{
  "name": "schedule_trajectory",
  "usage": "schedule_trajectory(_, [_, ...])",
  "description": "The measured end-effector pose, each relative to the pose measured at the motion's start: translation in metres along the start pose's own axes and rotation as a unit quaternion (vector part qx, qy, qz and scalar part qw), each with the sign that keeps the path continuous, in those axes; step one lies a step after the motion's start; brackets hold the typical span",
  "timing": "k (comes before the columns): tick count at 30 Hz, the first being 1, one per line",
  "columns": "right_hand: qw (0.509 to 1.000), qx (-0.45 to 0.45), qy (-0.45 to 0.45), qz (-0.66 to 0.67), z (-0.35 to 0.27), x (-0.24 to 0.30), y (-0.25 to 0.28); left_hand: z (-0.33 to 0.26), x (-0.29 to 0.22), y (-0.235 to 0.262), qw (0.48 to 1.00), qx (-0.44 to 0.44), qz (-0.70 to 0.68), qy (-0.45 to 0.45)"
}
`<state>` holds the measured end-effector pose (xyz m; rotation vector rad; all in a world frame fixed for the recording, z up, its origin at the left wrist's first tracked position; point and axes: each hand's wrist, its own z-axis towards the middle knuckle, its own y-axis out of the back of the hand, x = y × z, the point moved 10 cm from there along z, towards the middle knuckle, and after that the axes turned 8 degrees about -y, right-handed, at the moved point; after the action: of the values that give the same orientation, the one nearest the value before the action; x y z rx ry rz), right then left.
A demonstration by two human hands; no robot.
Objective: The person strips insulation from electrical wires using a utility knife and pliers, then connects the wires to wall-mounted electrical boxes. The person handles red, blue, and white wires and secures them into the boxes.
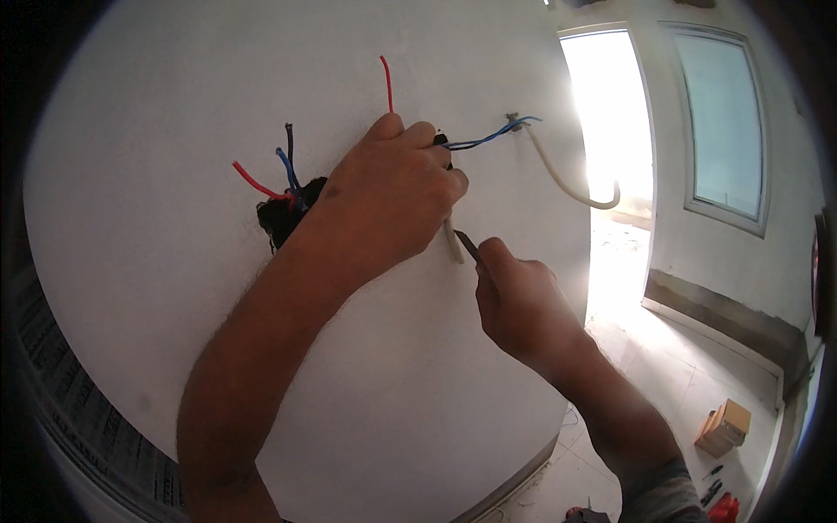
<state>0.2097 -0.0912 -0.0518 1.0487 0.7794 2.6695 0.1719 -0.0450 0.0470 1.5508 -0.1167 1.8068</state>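
My left hand [392,187] is closed at the white wall [366,418], fingers wrapped round a white cable [454,244] whose end hangs out below them. A red wire [387,83] sticks up above its knuckles. Blue and black wires [479,142] run rightward from beside its fingers. My right hand [523,296] grips a thin dark tool [468,245], possibly a knife; its tip is close to the cable, and contact is hard to judge. Left of my left hand, a rough wall hole [275,225] has a red wire [255,180], a blue wire [285,164] and a black wire [289,144] poking out.
A second small wall hole [514,120] lets out a looping white cable [558,179]. To the right are a bright doorway [610,122] and a window [725,122]. On the tiled floor [645,375] stand a cardboard box [724,427], with tools and a red object [724,507] nearby.
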Motion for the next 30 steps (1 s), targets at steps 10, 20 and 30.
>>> schedule_trajectory(10, [0.995,0.088,-0.033,0.030,0.006,-0.017,-0.010,0.006,0.002,-0.006,1.000,-0.003,-0.004,-0.006])
schedule_trajectory(20, [0.992,0.088,-0.007,0.086,0.006,-0.024,-0.015,0.000,-0.016,-0.006,0.990,-0.076,-0.110,-0.035])
schedule_trajectory(30, [0.980,0.115,0.008,0.161,0.010,-0.039,-0.020,0.007,-0.016,-0.012,0.986,-0.096,-0.121,-0.058])
